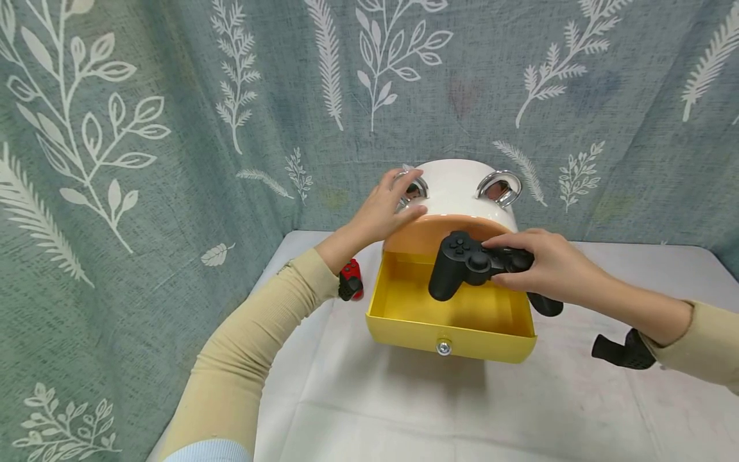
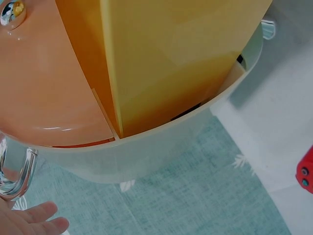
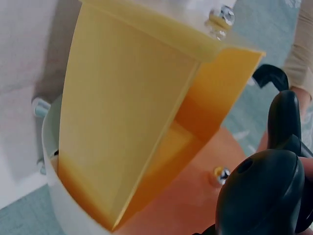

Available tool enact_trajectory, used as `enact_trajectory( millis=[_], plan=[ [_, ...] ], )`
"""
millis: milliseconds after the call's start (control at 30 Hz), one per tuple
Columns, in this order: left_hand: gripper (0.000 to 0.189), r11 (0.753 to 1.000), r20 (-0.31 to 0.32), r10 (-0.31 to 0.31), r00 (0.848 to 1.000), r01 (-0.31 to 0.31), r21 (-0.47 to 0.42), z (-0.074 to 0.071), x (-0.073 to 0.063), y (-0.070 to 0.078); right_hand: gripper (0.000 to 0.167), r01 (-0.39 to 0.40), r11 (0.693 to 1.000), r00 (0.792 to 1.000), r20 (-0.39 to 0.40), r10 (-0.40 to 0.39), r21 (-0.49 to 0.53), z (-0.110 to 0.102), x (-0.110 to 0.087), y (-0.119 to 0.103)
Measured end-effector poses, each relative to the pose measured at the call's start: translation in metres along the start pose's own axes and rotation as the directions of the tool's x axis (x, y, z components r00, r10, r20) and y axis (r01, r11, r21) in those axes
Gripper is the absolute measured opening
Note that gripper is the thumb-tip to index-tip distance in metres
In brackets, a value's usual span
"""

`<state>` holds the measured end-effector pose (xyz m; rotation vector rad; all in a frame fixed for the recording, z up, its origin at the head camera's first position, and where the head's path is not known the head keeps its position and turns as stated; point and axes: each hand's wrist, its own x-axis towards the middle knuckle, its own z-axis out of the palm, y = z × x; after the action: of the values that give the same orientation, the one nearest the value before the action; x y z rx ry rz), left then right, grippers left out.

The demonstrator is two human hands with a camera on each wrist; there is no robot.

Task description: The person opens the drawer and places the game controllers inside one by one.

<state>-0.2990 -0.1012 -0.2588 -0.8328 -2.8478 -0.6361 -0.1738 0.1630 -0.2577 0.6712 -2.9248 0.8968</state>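
Observation:
In the head view, my right hand (image 1: 534, 263) grips a black game controller (image 1: 458, 256) by its right half, above the pulled-out yellow drawer (image 1: 450, 353). The controller (image 3: 259, 196) is close to the camera in the right wrist view. My left hand (image 1: 389, 205) is at the left silver loop (image 1: 424, 186) of a white rounded cabinet (image 1: 456, 186). Its fingers (image 2: 41, 213) are extended beside the loop in the left wrist view; whether they touch the cabinet is hard to see. The drawer's visible floor is bare.
A red game controller (image 1: 355, 273) lies on the white tabletop (image 1: 346, 398) left of the cabinet, partly behind my left wrist. Above the yellow drawer is an orange front (image 2: 44, 88) with a silver knob (image 2: 13, 13). A patterned curtain (image 1: 190, 128) hangs behind and at left.

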Motion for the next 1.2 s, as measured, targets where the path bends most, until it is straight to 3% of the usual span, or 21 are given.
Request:
enact_trajectory(
  millis=[533,1200],
  plan=[
    [0.066,1.0,0.008,0.005,1.0,-0.005,0.014,0.0,0.0,0.001,0.042,0.12,0.992,0.992,0.038,-0.122,0.039,0.028,0.023,-0.003],
    [0.066,1.0,0.006,0.007,1.0,-0.008,0.02,0.0,0.001,-0.001,0.044,0.079,0.995,0.985,0.151,-0.088,0.066,0.055,0.032,0.009]
  ],
)
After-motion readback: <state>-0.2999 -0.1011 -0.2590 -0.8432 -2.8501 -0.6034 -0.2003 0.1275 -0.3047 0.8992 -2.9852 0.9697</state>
